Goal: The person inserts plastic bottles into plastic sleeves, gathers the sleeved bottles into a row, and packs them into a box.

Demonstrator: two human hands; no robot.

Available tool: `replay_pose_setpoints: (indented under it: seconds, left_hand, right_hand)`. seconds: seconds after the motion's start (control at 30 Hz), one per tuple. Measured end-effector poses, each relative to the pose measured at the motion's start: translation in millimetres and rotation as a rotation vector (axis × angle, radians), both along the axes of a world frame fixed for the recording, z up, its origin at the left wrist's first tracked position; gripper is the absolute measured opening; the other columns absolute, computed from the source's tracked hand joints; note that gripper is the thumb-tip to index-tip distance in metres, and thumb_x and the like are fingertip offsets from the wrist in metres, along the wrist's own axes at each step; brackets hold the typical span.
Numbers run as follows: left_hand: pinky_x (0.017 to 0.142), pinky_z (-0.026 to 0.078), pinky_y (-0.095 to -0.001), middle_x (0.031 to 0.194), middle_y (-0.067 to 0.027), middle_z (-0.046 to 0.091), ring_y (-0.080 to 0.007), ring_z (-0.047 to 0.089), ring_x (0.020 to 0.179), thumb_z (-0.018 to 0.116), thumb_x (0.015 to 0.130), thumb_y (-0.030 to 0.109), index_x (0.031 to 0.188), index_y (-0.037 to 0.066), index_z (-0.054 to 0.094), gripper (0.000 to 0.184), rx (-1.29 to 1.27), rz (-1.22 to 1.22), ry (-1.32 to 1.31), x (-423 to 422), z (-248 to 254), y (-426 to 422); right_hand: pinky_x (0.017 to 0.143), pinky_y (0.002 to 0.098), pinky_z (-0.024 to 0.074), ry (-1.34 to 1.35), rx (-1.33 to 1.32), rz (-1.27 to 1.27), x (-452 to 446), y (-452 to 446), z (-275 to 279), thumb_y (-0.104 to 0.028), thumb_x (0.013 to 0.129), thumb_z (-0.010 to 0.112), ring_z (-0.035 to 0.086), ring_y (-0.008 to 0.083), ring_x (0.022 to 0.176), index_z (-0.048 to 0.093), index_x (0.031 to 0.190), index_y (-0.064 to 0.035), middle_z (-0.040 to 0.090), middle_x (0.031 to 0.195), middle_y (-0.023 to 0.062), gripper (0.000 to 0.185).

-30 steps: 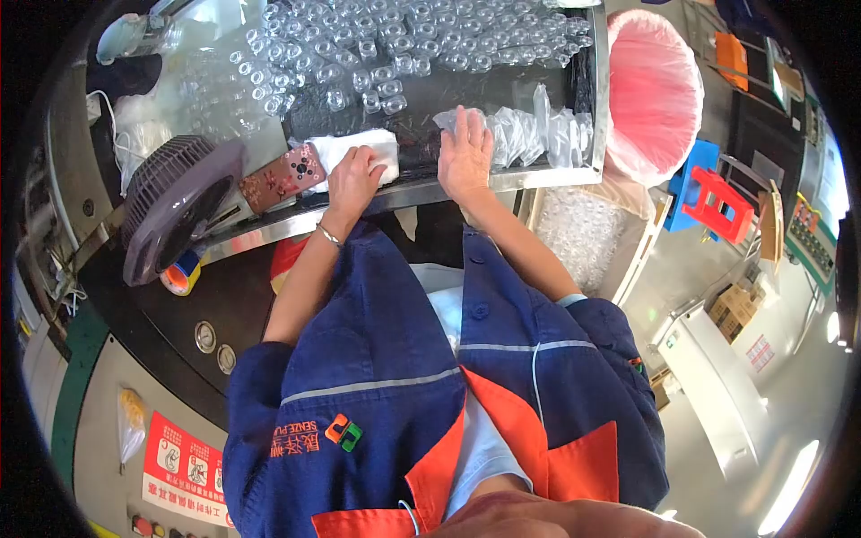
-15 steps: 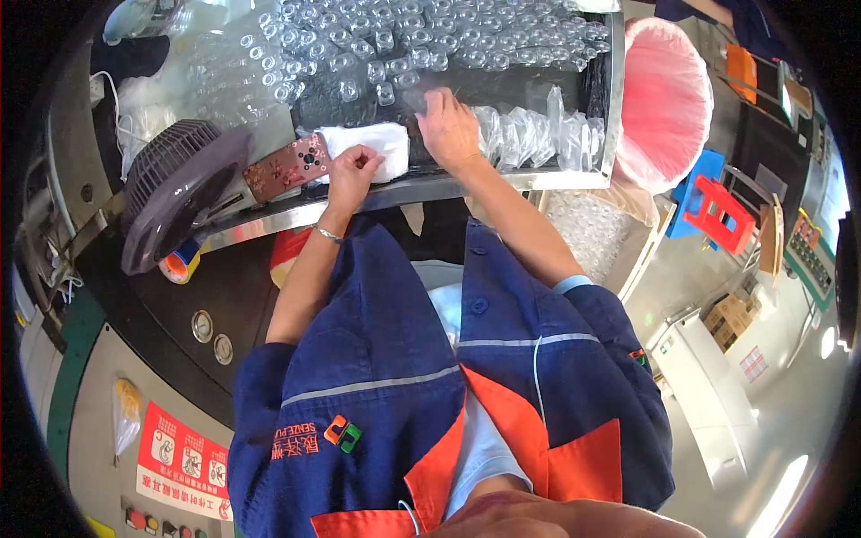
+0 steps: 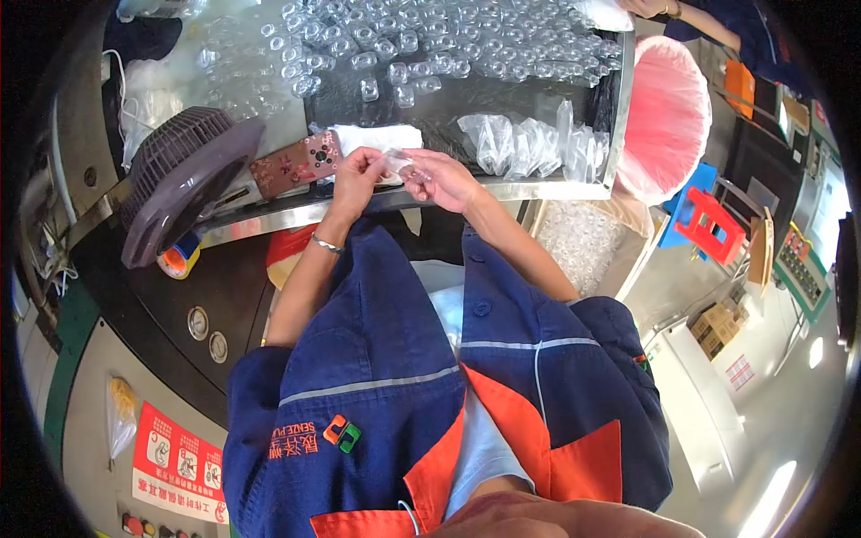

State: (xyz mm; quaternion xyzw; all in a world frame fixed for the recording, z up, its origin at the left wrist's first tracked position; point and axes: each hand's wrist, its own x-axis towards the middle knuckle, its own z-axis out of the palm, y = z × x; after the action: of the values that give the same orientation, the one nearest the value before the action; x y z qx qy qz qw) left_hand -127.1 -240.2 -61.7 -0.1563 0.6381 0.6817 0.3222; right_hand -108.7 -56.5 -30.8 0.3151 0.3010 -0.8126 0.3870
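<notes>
Here, we held a clear piece [image 3: 395,164] between both hands, at the near side of the white cloth [image 3: 386,137]. Our left hand [image 3: 355,182] had thumb and fingertips pinched together on one side of it; our right hand [image 3: 442,182] had its fingers curled in and clamped on the other.

Many clear pieces [image 3: 421,40] lay spread beyond the cloth, and clear bags [image 3: 529,148] stood bunched to its right. The phone [image 3: 296,164], flower-patterned, lay just left of the cloth, with the fan [image 3: 184,179] farther left. Well to the right of the cloth were the pink-lined bin [image 3: 662,121] and, nearer us, a box [image 3: 578,242] of clear pieces. A co-worker's hand [image 3: 643,7] showed beyond the cloth, far to the right.

Our jacket [image 3: 359,345], on the near side of the cloth, read "SENZE PU", upside down, beside Chinese characters and an orange-and-green badge [image 3: 342,434]. The red sign [image 3: 182,466], nearer us and well left of the cloth, carried panels lettered A, B and C over Chinese writing; its smallest print was too fine to read.
</notes>
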Motion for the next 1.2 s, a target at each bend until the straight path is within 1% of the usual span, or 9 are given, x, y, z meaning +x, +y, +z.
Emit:
replay_pose_setpoints:
  seconds: [0.17,0.33,0.43,0.47,0.6,0.7,0.87,1.03,1.2]
  left_hand:
    - [0.059,0.044,-0.0231,0.073,-0.0009,0.06,-0.0093,0.056,0.064,0.059,0.086,0.003,0.081,0.002,0.059,0.005,-0.015,-0.092,0.06,1,5,5]
    - [0.06,0.047,-0.0312,0.078,-0.0098,0.061,-0.0258,0.059,0.066,0.058,0.082,0.002,0.087,0.002,0.059,0.005,-0.113,-0.536,0.653,12,40,39]
    - [0.061,0.049,-0.0341,0.081,-0.0125,0.06,-0.0301,0.06,0.069,0.059,0.082,0.003,0.091,0.002,0.06,0.009,-0.155,-0.449,0.704,14,45,47]
    - [0.062,0.049,-0.0341,0.082,-0.0123,0.061,-0.0293,0.061,0.07,0.059,0.082,0.003,0.092,0.002,0.06,0.011,-0.209,-0.413,0.723,14,40,43]
    - [0.062,0.052,-0.0367,0.088,-0.0119,0.06,-0.0292,0.063,0.072,0.063,0.08,0.006,0.096,0.004,0.059,0.016,-0.46,-0.385,0.634,4,11,28]
    - [0.063,0.051,-0.0401,0.086,-0.0122,0.06,-0.0316,0.063,0.073,0.065,0.08,0.01,0.091,0.005,0.058,0.014,-0.663,-0.521,0.653,-2,-2,17]
    - [0.063,0.049,-0.0428,0.08,-0.0128,0.061,-0.0335,0.061,0.074,0.065,0.079,0.014,0.086,0.005,0.058,0.013,-0.641,-0.465,0.645,7,-21,11]
    - [0.062,0.049,-0.0402,0.077,-0.0132,0.062,-0.0318,0.061,0.07,0.064,0.079,0.011,0.081,0.003,0.061,0.009,-0.556,-0.353,0.74,4,-23,4]
    - [0.06,0.049,-0.0304,0.07,-0.0103,0.063,-0.0178,0.061,0.062,0.063,0.082,0.01,0.084,0.0,0.063,0.01,-0.446,-0.296,0.386,1,-13,3]
  right_hand:
    - [0.056,0.0273,0.0437,0.196,0.495,0.103,14,-3,-17,-0.014,0.095,0.043,0.052,0.0133,0.071,0.049,0.121,-0.0039,0.054,0.086,0.0072,0.028]
    - [0.078,0.0292,0.0483,0.013,0.232,-0.193,14,-8,-16,-0.009,0.095,0.042,0.059,0.0192,0.093,0.049,0.121,-0.0037,0.055,0.108,0.0107,0.027]
    - [0.091,0.0346,0.0444,0.397,0.402,-0.003,14,8,-20,-0.007,0.092,0.044,0.053,0.0227,0.111,0.054,0.116,-0.0052,0.053,0.116,0.0133,0.025]
    - [0.098,0.0386,0.0388,0.754,0.894,0.187,17,14,-20,-0.004,0.088,0.048,0.043,0.0303,0.122,0.058,0.109,-0.003,0.048,0.124,0.0188,0.023]
    - [0.099,0.0447,0.036,1.065,1.641,0.428,16,24,-11,-0.002,0.078,0.052,0.036,0.0439,0.123,0.06,0.1,0.0015,0.034,0.135,0.0252,0.024]
    - [0.098,0.0484,0.0337,1.012,1.884,0.713,18,32,0,-0.003,0.075,0.056,0.034,0.042,0.125,0.059,0.104,0.0011,0.035,0.134,0.0247,0.029]
    - [0.09,0.0457,0.0387,1.16,1.82,0.408,-24,18,22,-0.001,0.074,0.055,0.04,0.0385,0.118,0.051,0.123,-0.012,0.041,0.127,0.0207,0.05]
    - [0.08,0.0428,0.0461,1.141,1.858,0.481,-56,17,1,-0.006,0.077,0.062,0.054,0.0326,0.097,0.05,0.118,-0.0099,0.049,0.113,0.0133,0.043]
    - [0.072,0.0413,0.0494,1.041,1.819,0.434,-49,26,-15,-0.012,0.077,0.065,0.058,0.0335,0.087,0.048,0.113,-0.0068,0.056,0.098,0.0124,0.041]
